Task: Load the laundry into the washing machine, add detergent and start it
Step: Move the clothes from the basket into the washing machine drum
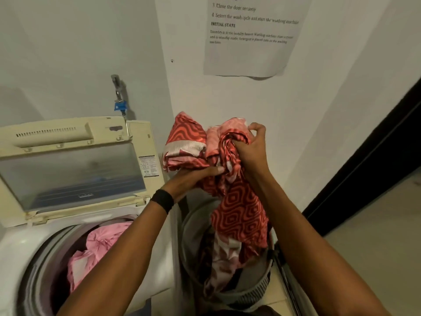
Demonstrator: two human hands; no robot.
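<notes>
A top-loading washing machine (20,252) stands at the left with its lid (70,169) raised. Pink laundry (98,245) lies in its drum. To the right, above a grey laundry basket (250,290), I hold up a bundled red-and-white patterned cloth (237,201). My right hand (252,149) grips the top of the bundle. My left hand (193,179), with a black wristband, holds its underside at the left, fingers pressed into the folds. The cloth's lower end hangs down into the basket, where more clothes lie.
A tap (118,94) with a blue fitting sticks out of the wall behind the machine. A printed instruction sheet (248,35) hangs on the wall above. A dark door frame (373,160) runs along the right, beside tiled floor (369,247).
</notes>
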